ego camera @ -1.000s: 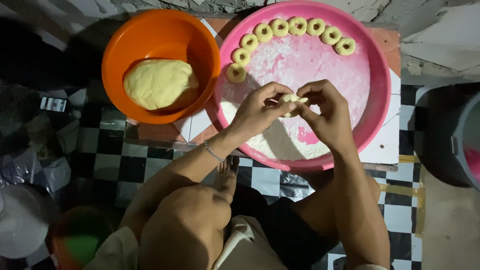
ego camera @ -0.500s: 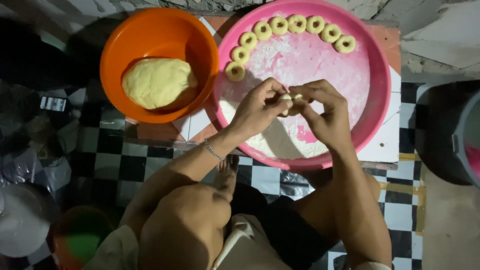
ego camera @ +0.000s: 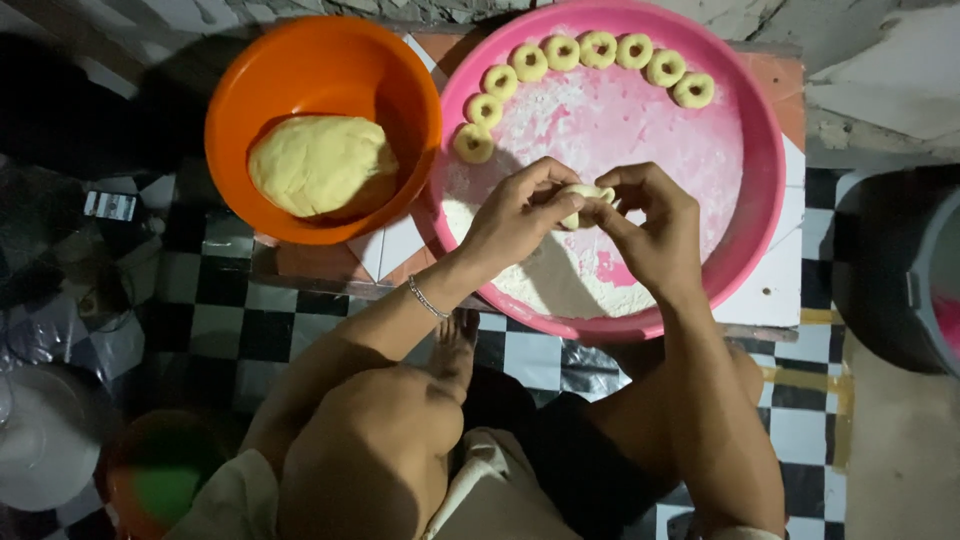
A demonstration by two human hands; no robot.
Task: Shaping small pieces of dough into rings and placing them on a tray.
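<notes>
left hand [ego camera: 515, 215] + right hand [ego camera: 655, 225]: both pinching dough piece [ego camera: 585, 195] over pink tray [ego camera: 765, 170] | risk: overpinched ring tears | risk: drops into flour [ego camera: 560, 280] near tray's front edge

I see dim light overall, brightest on the pink tray [ego camera: 745, 200] and orange bowl [ego camera: 300, 70] at the top. My view darkens toward the left and bottom edges, where the checkered floor [ego camera: 240, 310] goes soft and murky.

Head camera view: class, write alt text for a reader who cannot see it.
Two bare hands, left hand and right hand, pinch a small pale dough piece over a floured round pink tray holding eight dough rings. An orange bowl holds yellow dough.
</notes>
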